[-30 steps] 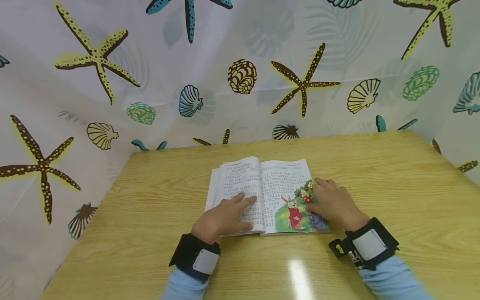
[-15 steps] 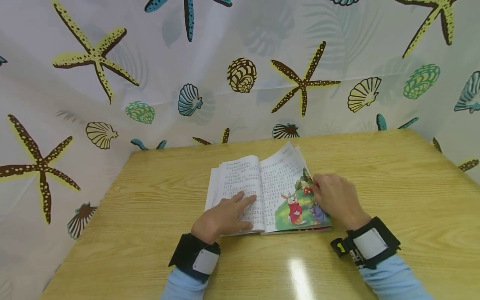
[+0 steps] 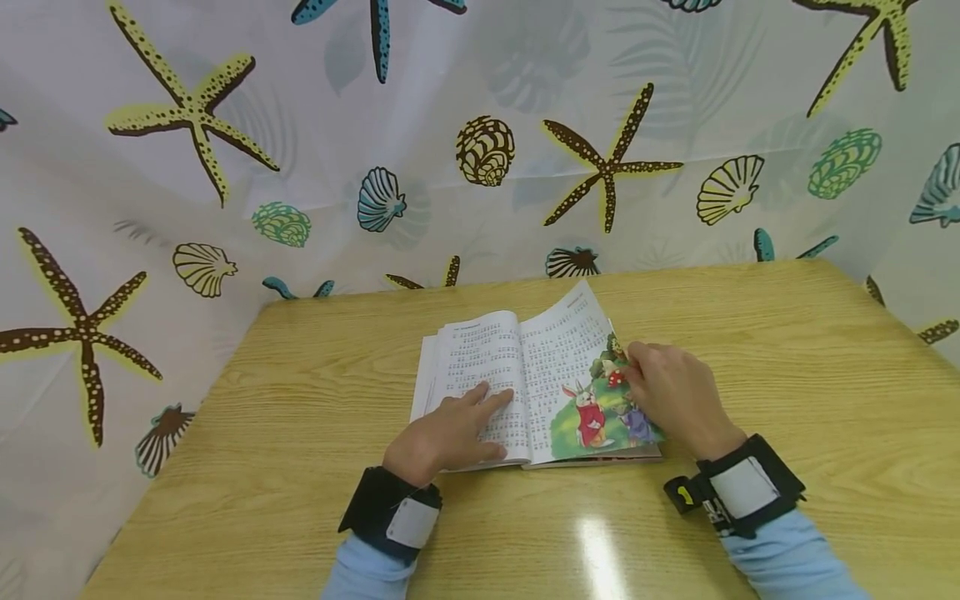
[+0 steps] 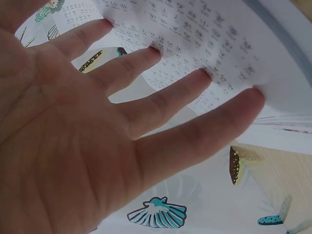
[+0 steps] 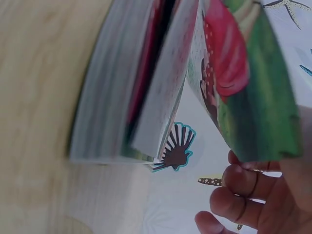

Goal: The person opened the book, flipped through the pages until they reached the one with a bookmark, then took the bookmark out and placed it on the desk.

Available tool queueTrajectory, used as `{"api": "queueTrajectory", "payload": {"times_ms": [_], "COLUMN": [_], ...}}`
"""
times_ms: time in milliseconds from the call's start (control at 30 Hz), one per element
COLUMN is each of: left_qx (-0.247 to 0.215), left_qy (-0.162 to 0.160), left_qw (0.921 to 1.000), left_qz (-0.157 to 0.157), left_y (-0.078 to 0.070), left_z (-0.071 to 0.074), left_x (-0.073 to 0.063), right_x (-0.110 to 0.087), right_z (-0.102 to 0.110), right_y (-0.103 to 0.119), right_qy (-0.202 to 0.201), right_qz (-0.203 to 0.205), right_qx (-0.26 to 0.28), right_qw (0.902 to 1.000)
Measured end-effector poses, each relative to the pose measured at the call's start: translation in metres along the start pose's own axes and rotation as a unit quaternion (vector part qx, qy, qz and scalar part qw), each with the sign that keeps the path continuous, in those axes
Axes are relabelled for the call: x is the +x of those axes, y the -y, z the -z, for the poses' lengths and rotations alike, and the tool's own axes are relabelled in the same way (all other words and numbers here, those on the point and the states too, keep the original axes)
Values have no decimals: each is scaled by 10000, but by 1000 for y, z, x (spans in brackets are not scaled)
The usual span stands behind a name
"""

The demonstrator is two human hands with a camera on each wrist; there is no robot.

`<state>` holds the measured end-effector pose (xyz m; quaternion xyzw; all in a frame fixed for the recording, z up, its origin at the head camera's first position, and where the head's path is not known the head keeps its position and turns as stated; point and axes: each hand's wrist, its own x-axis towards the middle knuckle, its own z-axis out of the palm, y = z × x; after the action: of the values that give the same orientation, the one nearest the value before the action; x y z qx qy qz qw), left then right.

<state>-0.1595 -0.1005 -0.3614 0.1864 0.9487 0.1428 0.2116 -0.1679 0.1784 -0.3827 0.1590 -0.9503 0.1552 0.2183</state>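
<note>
An open book with small print lies on the table, a rabbit picture on its right page. With fingers spread, my left hand presses on the left page; its fingertips touch the paper in the left wrist view. At the book's right edge my right hand pinches the lifted right page, whose far corner curls up. The right wrist view shows fingers curled behind that page, apart from the page block below. The right thumb is mostly hidden there.
The book lies on a light wooden table. Behind and beside the table hangs a white cloth printed with starfish and shells. Each wrist wears a black strap.
My right hand has gone from lying on the right page to pinching its edge, and the page's far corner has risen. The left hand has stayed in place.
</note>
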Motion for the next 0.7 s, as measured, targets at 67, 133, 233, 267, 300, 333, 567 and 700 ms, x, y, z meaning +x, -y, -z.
{"api": "queueTrajectory", "payload": {"times_ms": [67, 133, 233, 267, 300, 333, 567, 700], "left_qx": [4, 20, 26, 21, 16, -3, -699, -1382], "left_qy": [-5, -9, -2, 1, 7, 5, -359, -519], "left_qw": [10000, 10000, 10000, 10000, 10000, 10000, 9931, 9833], "left_qz": [-8, -10, -21, -21, -17, -20, -865, -1061], "left_y": [0, 0, 0, 0, 0, 0, 6, 8], "left_z": [0, 0, 1, 1, 1, 1, 0, 0], "left_x": [0, 0, -1, 0, -1, -1, 4, 7], "right_x": [0, 1, 4, 4, 5, 5, -2, -6], "right_z": [0, 1, 3, 3, 2, 1, -16, -19], "right_y": [0, 1, 7, 11, 15, 21, 56, 62], "right_qy": [45, 196, 744, 1020, 1312, 1562, 2416, 2369], "right_qz": [-14, -22, -19, -8, 31, 192, 1831, 2112], "right_qx": [125, 536, 1705, 2096, 2421, 2585, 1775, 1382], "right_qw": [9999, 9984, 9825, 9725, 9613, 9531, 9363, 9382]}}
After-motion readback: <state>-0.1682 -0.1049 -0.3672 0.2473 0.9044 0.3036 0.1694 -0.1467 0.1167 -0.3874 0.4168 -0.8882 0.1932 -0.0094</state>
